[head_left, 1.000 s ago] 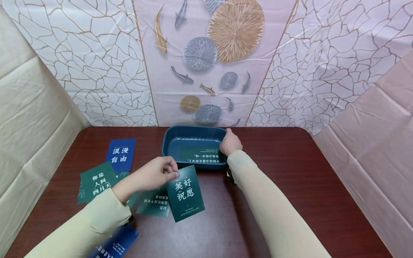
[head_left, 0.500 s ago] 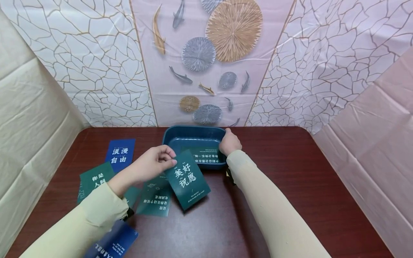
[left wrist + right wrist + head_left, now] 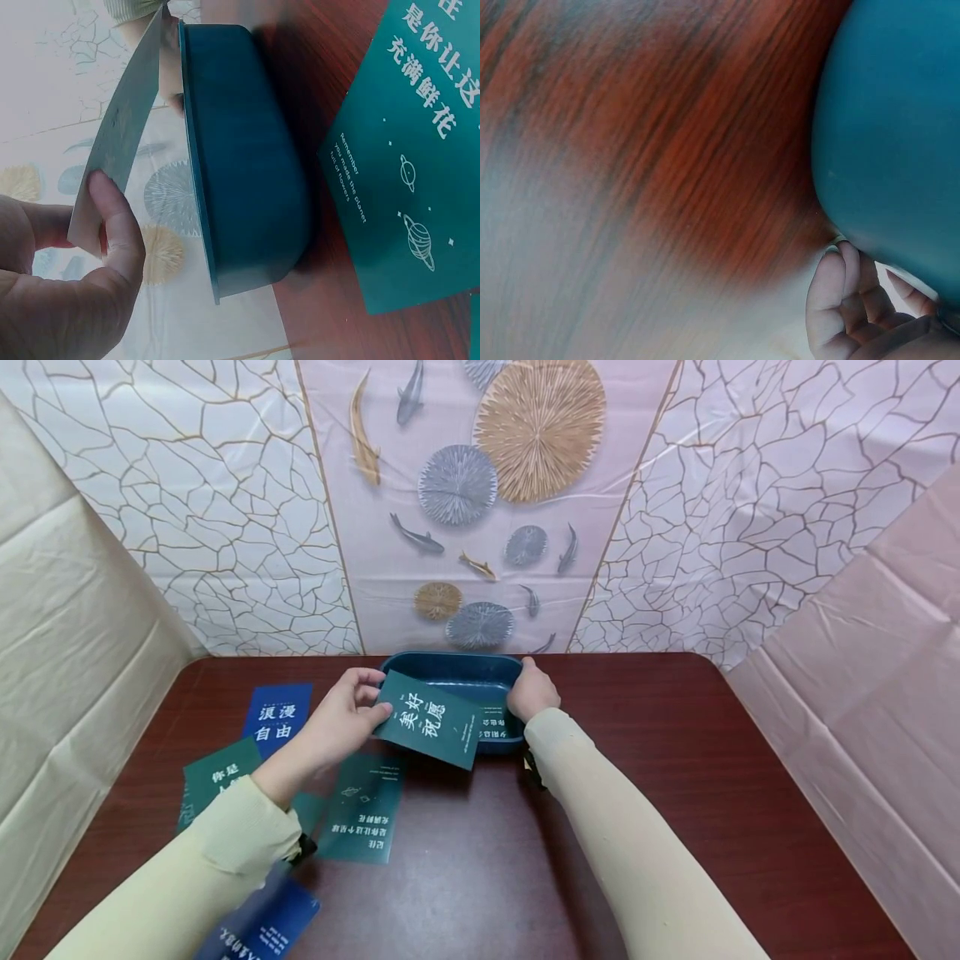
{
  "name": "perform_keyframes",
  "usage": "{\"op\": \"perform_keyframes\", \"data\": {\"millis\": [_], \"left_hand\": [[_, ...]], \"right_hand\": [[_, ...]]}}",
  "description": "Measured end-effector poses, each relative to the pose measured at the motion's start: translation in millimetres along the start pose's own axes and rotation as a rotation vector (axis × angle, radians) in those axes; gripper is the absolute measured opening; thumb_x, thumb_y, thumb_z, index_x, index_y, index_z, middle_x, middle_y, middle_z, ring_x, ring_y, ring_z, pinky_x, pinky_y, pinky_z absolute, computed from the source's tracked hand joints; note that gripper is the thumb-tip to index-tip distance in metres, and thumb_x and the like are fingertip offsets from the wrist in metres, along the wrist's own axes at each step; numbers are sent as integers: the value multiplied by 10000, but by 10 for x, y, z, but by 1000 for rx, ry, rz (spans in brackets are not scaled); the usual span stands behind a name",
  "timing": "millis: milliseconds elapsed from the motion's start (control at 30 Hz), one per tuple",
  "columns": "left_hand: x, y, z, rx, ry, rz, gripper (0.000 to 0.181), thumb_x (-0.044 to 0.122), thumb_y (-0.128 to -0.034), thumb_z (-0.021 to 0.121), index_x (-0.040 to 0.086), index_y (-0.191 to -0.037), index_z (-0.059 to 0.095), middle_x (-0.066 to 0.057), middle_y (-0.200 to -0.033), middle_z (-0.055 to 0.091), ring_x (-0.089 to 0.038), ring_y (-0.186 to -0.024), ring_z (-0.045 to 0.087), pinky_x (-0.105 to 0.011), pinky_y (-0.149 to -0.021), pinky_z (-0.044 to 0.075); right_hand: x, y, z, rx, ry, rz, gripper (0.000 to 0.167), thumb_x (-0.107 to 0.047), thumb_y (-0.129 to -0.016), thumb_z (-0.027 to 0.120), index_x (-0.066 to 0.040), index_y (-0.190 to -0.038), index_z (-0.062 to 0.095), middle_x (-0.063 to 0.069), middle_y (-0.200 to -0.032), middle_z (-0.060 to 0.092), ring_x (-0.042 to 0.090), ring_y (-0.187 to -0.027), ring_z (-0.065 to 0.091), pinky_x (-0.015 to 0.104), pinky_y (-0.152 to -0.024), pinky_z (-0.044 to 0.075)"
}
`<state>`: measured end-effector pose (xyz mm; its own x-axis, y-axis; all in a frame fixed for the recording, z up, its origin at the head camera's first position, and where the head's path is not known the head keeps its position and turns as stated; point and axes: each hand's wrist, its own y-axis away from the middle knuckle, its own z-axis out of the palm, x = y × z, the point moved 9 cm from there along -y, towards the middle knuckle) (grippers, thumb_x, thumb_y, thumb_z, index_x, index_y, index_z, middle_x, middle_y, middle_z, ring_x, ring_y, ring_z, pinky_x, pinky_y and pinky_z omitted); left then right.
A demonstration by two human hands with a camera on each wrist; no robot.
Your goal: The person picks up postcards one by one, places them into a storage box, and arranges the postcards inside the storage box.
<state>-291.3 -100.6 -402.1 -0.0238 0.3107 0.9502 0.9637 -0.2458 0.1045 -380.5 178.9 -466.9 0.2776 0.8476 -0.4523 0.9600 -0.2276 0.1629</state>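
In the head view my left hand (image 3: 341, 718) pinches a green card (image 3: 431, 718) by its left end, over the front rim of the blue tray (image 3: 450, 657). The left wrist view shows this card (image 3: 124, 124) nearly edge-on between thumb and fingers, above the tray's side wall (image 3: 240, 157). My right hand (image 3: 533, 691) grips the tray's right end; in the right wrist view its curled fingers (image 3: 847, 300) lie against the tray wall (image 3: 900, 135). Another green card lies inside the tray (image 3: 497, 723), partly covered by the held one.
A green card (image 3: 362, 810) lies just in front of the tray on the brown table (image 3: 675, 777). To the left are a blue card (image 3: 277, 718) and overlapping green cards (image 3: 217, 777). A second blue card (image 3: 270, 918) is partly under my left forearm. A patterned cloth (image 3: 480, 510) hangs behind.
My left hand has moved up and slightly left, and its card has swung from hanging down in front of the tray to lying across its front rim. The right hand keeps its grip.
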Motion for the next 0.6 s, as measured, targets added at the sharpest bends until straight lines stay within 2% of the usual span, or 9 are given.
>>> {"op": "perform_keyframes", "data": {"millis": [133, 267, 433, 600], "left_hand": [[-25, -57, 7, 27, 26, -29, 527, 69, -988, 531, 76, -1438, 259, -166, -1154, 571, -244, -920, 655, -393, -752, 554], [-38, -128, 31, 46, -12, -41, 635, 81, -983, 532, 133, -1504, 173, -160, -1170, 535, -242, -905, 633, -387, -751, 539], [-13, -239, 97, 76, -104, -10, 665, 86, -972, 540, 160, -1523, 175, -153, -1190, 422, -253, -919, 562, -354, -752, 490], [17, -335, 189, 75, -138, 0, 649, 89, -972, 537, 139, -1516, 186, -150, -1139, 378, -229, -787, 502, -359, -697, 451]], "right_hand": [[3, 2, 0, -3, -7, 2, 581, -130, -929, 618, -151, -1445, 352, 156, -1265, 574, 299, -1000, 592, 520, -868, 491], [-1, 7, 1, -2, -15, 5, 590, -130, -927, 625, -150, -1448, 349, 155, -1270, 572, 300, -1013, 591, 527, -882, 484], [-2, 17, 0, -1, -17, 8, 616, -134, -925, 630, -160, -1465, 334, 153, -1272, 571, 303, -1011, 591, 521, -873, 491], [-8, 18, 3, -7, -15, 5, 619, -139, -930, 625, -168, -1473, 329, 150, -1281, 567, 302, -1014, 591, 519, -866, 495]]}}
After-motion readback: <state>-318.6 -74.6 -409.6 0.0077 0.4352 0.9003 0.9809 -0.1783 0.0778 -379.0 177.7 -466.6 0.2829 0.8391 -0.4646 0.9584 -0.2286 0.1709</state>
